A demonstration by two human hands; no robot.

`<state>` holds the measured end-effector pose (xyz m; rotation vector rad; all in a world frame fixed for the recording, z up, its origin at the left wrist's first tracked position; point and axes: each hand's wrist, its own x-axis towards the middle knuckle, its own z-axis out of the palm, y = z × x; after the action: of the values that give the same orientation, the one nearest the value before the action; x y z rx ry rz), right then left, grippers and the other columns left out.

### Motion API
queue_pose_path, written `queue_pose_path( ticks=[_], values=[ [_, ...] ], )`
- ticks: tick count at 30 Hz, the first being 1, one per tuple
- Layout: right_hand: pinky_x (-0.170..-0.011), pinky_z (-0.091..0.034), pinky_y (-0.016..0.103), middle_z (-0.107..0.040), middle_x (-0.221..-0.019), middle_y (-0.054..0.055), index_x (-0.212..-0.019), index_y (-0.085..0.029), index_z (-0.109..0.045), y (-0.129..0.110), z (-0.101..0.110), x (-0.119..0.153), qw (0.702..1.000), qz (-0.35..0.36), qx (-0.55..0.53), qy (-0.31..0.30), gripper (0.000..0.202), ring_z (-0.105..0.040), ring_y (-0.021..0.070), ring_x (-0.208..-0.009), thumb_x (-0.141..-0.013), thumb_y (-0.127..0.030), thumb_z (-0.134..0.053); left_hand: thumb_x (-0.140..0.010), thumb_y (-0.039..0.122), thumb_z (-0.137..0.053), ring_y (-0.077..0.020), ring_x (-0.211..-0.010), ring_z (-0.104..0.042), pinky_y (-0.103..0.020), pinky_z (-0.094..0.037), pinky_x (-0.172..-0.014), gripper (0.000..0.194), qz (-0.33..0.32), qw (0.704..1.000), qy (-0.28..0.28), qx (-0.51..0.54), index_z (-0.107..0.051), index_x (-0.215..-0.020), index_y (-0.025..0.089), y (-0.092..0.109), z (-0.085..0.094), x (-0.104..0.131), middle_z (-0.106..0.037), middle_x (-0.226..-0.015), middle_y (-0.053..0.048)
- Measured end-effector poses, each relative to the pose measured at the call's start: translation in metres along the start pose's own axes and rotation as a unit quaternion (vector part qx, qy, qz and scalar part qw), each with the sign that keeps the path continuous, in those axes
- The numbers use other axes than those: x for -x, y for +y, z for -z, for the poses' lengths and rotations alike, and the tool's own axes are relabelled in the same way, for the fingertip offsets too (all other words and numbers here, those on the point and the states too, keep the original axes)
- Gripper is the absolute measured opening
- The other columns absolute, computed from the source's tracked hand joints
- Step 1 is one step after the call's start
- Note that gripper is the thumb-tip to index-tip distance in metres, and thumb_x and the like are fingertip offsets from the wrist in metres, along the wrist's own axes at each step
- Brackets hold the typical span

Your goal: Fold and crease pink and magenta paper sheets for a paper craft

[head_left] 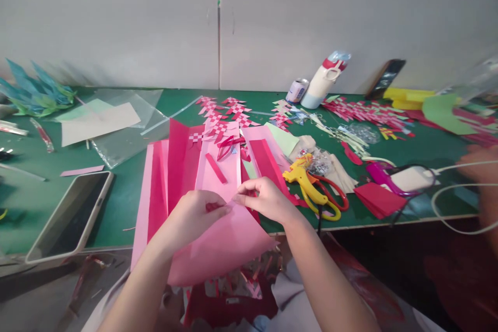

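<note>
A large sheet of pink paper [229, 244] hangs over the table's front edge, pinched along its upper edge by both hands. My left hand [202, 210] is closed on it, thumb against the bent fingers. Close beside it, my right hand [262, 197] pinches the same edge between thumb and fingertips. Under and behind the sheet lie more pink and deep-red papers [184, 166], some folded. A narrow red strip [216, 167] rests on the pale pink paper just beyond my hands. Further back are woven pink-and-red paper pieces [213, 111].
A phone [72, 218] lies at left near the edge. To the right are a yellow glue gun [301, 174], scissors with red and yellow handles [330, 199] and a white power bank [412, 179]. A bottle [324, 80] and can [298, 91] stand at the back. Someone's blurred arm [486, 187] is at far right.
</note>
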<state>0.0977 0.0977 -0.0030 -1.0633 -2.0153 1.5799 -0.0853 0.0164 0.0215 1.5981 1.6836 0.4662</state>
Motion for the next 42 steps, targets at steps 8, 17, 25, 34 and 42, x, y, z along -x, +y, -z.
queue_pose_path(
  ticks=[8, 17, 25, 34, 42],
  values=[
    [-0.070, -0.043, 0.024, -0.068, -0.077, 0.001, -0.079, -0.017, -0.070, 0.000, -0.003, 0.000, 1.000, 0.003, -0.010, -0.013, 0.015, -0.060, 0.0152, -0.077, -0.076, -0.031, -0.067, -0.081, 0.042, -0.050, -0.0182, -0.071, -0.059, -0.027, -0.040, -0.060, 0.032, 0.004, 1.000, -0.011, 0.021, -0.070, -0.077, 0.019, -0.005, -0.001, -0.002, -0.068, -0.075, -0.003],
    [-0.064, -0.040, 0.024, -0.064, -0.069, 0.000, -0.072, -0.016, -0.067, 0.004, -0.008, -0.001, 0.999, 0.004, 0.049, -0.008, 0.017, -0.058, 0.0145, -0.071, -0.078, -0.032, -0.064, -0.081, 0.039, -0.050, -0.0180, -0.071, -0.059, -0.027, -0.039, -0.061, 0.028, 0.000, 1.000, -0.016, 0.024, -0.070, -0.077, 0.020, -0.008, -0.004, -0.004, -0.068, -0.076, -0.003],
    [-0.068, -0.044, 0.024, -0.069, -0.076, 0.002, -0.080, -0.016, -0.072, 0.004, -0.005, 0.002, 1.000, 0.006, 0.004, -0.027, 0.020, -0.063, 0.0174, -0.078, -0.078, -0.036, -0.065, -0.080, 0.043, -0.050, -0.0175, -0.069, -0.056, -0.027, -0.038, -0.059, 0.031, 0.007, 1.000, -0.010, 0.028, -0.069, -0.074, 0.019, -0.006, -0.006, -0.004, -0.065, -0.070, -0.003],
    [-0.059, -0.037, 0.024, -0.059, -0.060, 0.000, -0.070, -0.014, -0.071, 0.009, 0.013, 0.003, 0.998, -0.012, 0.053, 0.041, 0.025, -0.055, 0.0138, -0.063, -0.076, -0.038, -0.066, -0.077, 0.046, -0.054, -0.0185, -0.068, -0.058, -0.028, -0.040, -0.059, 0.031, 0.035, 0.999, -0.039, 0.001, -0.070, -0.071, 0.020, -0.013, 0.006, 0.003, -0.067, -0.070, -0.002],
    [-0.064, -0.042, 0.025, -0.069, -0.069, 0.002, -0.071, -0.016, -0.072, 0.002, 0.024, 0.009, 0.995, -0.021, 0.093, 0.025, 0.020, -0.062, 0.0163, -0.070, -0.076, -0.033, -0.065, -0.079, 0.043, -0.053, -0.0158, -0.065, -0.053, -0.027, -0.035, -0.057, 0.030, 0.035, 0.996, -0.078, -0.012, -0.066, -0.065, 0.020, -0.016, 0.015, 0.006, -0.061, -0.067, 0.001]
  ],
)
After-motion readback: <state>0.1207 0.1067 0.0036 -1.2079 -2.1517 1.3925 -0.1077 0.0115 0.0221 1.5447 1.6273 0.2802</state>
